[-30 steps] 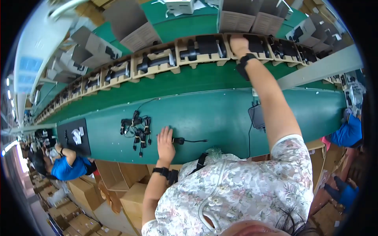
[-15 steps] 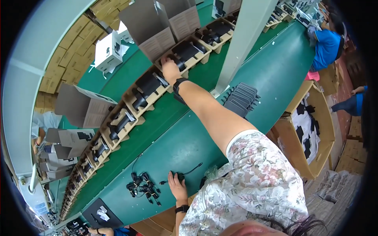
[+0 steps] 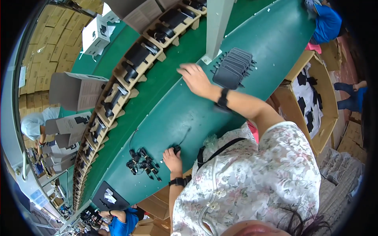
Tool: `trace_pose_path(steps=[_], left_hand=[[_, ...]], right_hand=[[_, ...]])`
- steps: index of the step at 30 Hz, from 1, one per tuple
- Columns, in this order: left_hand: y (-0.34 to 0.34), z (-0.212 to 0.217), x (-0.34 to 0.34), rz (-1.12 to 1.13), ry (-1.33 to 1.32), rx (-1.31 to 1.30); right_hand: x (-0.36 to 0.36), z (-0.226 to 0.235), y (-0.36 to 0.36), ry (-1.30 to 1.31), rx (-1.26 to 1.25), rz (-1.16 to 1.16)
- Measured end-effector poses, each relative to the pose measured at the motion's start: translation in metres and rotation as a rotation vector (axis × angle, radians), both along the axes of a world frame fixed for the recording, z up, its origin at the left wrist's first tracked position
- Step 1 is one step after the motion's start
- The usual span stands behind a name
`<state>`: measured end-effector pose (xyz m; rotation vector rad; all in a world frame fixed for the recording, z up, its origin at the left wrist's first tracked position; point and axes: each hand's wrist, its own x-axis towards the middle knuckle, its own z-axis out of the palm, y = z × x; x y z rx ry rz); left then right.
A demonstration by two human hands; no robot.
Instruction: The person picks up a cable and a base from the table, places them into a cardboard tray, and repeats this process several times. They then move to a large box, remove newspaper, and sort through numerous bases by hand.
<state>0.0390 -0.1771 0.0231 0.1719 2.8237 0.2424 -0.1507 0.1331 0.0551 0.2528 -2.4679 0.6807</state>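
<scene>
My left hand (image 3: 172, 159) rests on the green table (image 3: 189, 118), its fingers on a small black plug with a thin cable (image 3: 178, 148). A bundle of black cables and adapters (image 3: 142, 163) lies just to its left. My right hand (image 3: 195, 79) hovers over the table with fingers spread and nothing in it, a black band on its wrist. A stack of flat black adapters (image 3: 233, 67) stands to its right. Beyond it runs a conveyor row of cardboard trays (image 3: 136, 61) that carry black devices.
A grey post (image 3: 215, 27) rises from the table near my right hand. Open boxes (image 3: 76, 90) line the far side of the conveyor. A cardboard bin (image 3: 315, 102) with black parts stands at right. Other people work at the far left, bottom and top right.
My right hand has pulled back from the trays on the conveyor to above the table. My left hand stays at the black plug. The view has turned further.
</scene>
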Motion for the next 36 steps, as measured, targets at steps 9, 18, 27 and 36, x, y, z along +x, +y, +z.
trace_pose_path(steps=[9, 18, 27, 36], left_hand=[[-0.006, -0.017, -0.008, 0.291, 0.105, 0.414], [0.010, -0.007, -0.026, 0.574, 0.074, 0.955], [0.062, 0.053, -0.057, 0.483, 0.015, 1.183], [0.045, 0.059, -0.050, 0.601, -0.329, 1.553]], right_hand=[[0.141, -0.016, 0.063, -0.401, 0.105, -0.240], [0.106, -0.006, 0.082, -0.531, 0.382, -0.482], [0.104, 0.014, 0.033, -0.441, 0.271, 0.112], [0.066, 0.041, -0.072, -0.973, -0.839, 0.456]])
